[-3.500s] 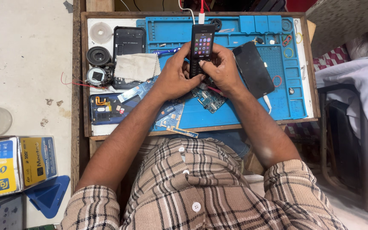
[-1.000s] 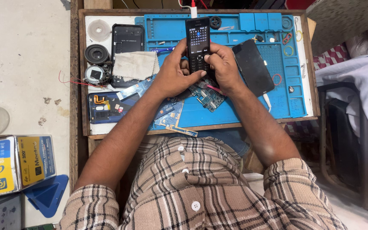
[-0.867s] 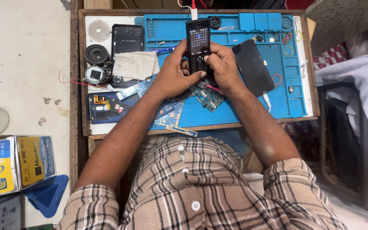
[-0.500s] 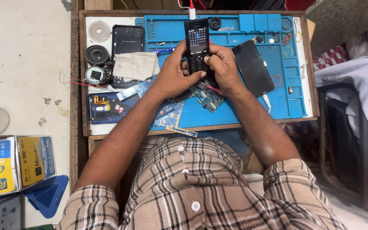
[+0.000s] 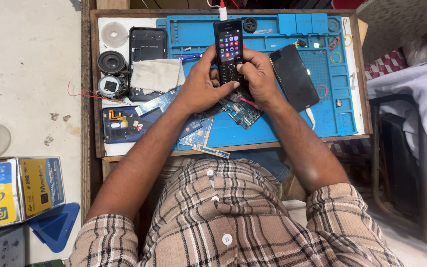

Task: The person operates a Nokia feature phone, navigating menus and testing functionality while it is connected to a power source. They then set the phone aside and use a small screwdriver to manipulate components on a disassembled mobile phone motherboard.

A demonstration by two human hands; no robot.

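Both hands hold a small black keypad phone (image 5: 229, 49) upright over a blue repair mat (image 5: 233, 133). Its screen is lit with rows of coloured icons. My left hand (image 5: 201, 86) wraps the phone's lower left side, and my right hand (image 5: 258, 74) wraps its lower right side, thumbs on the keypad. A white and red cable (image 5: 222, 9) plugs into the phone's top end. Green circuit boards (image 5: 240, 112) lie on the mat just under my hands.
A black smartphone (image 5: 295, 76) lies face down right of my hands. At left sit an opened phone back (image 5: 147, 47), a grey cloth (image 5: 156, 75), round speaker parts (image 5: 110, 63) and a blue phone frame (image 5: 124, 123). Boxes (image 5: 16, 190) stand on the floor at left.
The phone has shifted slightly up and left since the earliest frame, and its screen shows an icon menu. Both hands have kept hold of it.
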